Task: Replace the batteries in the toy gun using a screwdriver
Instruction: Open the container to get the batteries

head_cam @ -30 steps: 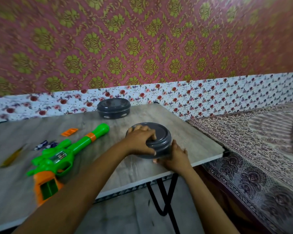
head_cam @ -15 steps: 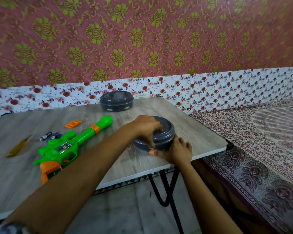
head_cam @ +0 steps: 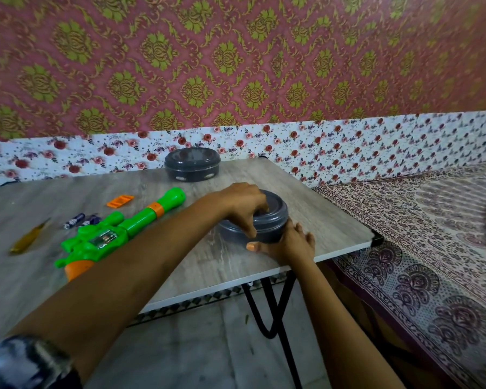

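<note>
Both hands are clamped on the gray tin point(head_cam: 267, 220) near the table's point(head_cam: 328, 226) right edge, left hand point(head_cam: 237, 204) over its lid and right hand point(head_cam: 288, 244) against its side, while I see the toy gun point(head_cam: 118, 234) lying toward the left.

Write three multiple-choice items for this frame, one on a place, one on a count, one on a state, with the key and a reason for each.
1. Where does the screwdriver lie?
A. left of the toy gun
B. inside a container
C. on the bed

2. How many dark round containers stand on the table?
A. one
B. two
C. three

3. What are the hands doing?
A. holding the toy gun
B. both on the near container
C. resting idle

Key: 1 A, it lies at the table's left end, beyond the gun. 2 B, the near one and the far container by the wall. 3 B, the left hand grips its lid from above and the right hand braces its side.
</note>
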{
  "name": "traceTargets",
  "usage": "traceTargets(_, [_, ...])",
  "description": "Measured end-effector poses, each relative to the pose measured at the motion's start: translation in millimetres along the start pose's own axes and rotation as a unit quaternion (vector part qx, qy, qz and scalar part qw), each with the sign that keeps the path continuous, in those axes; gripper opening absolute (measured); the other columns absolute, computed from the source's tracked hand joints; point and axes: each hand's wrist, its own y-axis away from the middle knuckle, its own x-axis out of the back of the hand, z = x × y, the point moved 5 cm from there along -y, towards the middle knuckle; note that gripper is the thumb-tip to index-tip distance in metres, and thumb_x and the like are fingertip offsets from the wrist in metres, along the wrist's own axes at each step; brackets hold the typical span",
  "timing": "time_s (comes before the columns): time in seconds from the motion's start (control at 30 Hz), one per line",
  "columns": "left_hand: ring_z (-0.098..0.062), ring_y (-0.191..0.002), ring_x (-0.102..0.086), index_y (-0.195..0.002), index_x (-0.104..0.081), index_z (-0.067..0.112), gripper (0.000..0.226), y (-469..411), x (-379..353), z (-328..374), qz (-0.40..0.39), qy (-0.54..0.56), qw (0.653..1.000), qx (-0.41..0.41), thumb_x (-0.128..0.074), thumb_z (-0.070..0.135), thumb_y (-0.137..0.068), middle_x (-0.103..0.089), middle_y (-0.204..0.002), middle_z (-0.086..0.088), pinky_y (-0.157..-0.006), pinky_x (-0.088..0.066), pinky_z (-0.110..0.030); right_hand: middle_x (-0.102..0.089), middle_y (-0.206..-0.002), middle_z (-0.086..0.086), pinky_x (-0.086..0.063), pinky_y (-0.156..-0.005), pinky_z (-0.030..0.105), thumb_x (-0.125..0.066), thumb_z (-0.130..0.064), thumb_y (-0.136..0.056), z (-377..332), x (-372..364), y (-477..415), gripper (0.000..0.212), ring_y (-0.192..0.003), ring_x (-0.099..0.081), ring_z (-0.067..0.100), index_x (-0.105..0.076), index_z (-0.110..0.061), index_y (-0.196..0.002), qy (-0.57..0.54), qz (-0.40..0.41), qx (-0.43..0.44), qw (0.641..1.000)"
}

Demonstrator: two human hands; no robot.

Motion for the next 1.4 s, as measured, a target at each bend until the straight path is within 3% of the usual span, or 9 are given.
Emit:
traceTargets(0.2, [-0.017, -0.087, -0.046, -0.112, -0.056, 0.015, 0.049, 5, -1, 12, -0.006, -0.037, 0.999, 0.001, -0.071, 0.041, -0.073, -0.059, -0.105, -0.003, -0.069, -0.032, -0.028, -0.009, -0.159, 0.010, -0.002, -0.118, 0.045, -0.065, -0.076, -0.057, 0, 1, 0, 0.130, -0.147, -0.004, 0.025, 0.000, -0.014, -0.150, 0.010, -0.015, -0.003, 1.000])
traceTargets(0.53, [-0.020, -0.094, -0.052, -0.111, -0.054, 0.013, 0.051, 9, -5, 24, 0.010, -0.037, 0.999, 0.009, -0.073, 0.040, -0.072, -0.060, -0.107, -0.005, -0.074, -0.036, -0.030, -0.007, -0.159, 0.007, -0.001, -0.119, 0.045, -0.062, -0.081, -0.054, -1, 0, 3, 0.133, -0.147, -0.001, 0.023, 0.000, -0.014, -0.150, 0.008, -0.017, 0.006, 1.000])
traceTargets(0.9, [-0.016, -0.080, -0.043, -0.105, -0.056, 0.012, 0.044, 13, 6, 24, 0.008, -0.058, 0.998, -0.026, -0.069, 0.043, -0.076, -0.046, -0.086, 0.000, -0.066, -0.033, -0.029, -0.006, -0.159, 0.008, 0.001, -0.117, 0.048, -0.063, -0.080, -0.054, -1, 0, 3, 0.132, -0.147, 0.002, 0.025, -0.001, -0.015, -0.151, -0.009, -0.012, 0.016, 1.000])
traceTargets(1.03, [-0.017, -0.080, -0.044, -0.105, -0.056, 0.011, 0.044, 13, 6, 24, 0.002, -0.068, 0.997, -0.026, -0.068, 0.043, -0.077, -0.048, -0.088, -0.002, -0.066, -0.033, -0.029, -0.006, -0.159, 0.010, 0.001, -0.118, 0.048, -0.062, -0.081, -0.054, -2, -1, 2, 0.132, -0.147, 0.001, 0.025, -0.002, -0.014, -0.151, -0.010, -0.002, 0.022, 1.000])
traceTargets(1.2, [-0.019, -0.085, -0.048, -0.112, -0.056, 0.010, 0.046, 11, 5, 27, -0.004, -0.086, 0.996, -0.006, -0.069, 0.040, -0.079, -0.059, -0.105, -0.006, -0.068, -0.034, -0.028, -0.007, -0.159, 0.010, 0.003, -0.117, 0.047, -0.061, -0.081, -0.055, -1, -1, 4, 0.131, -0.147, 0.001, 0.025, -0.003, -0.013, -0.151, -0.011, 0.002, 0.022, 1.000])
traceTargets(1.4, [-0.014, -0.083, -0.046, -0.110, -0.058, 0.015, 0.048, 6, -1, 27, 0.006, -0.061, 0.997, 0.038, -0.077, 0.030, -0.068, -0.062, -0.104, -0.001, -0.069, -0.035, -0.027, -0.004, -0.159, 0.010, 0.003, -0.117, 0.046, -0.056, -0.085, -0.055, -3, -5, 3, 0.132, -0.147, 0.000, 0.025, -0.001, -0.013, -0.151, -0.014, 0.004, 0.015, 1.000])
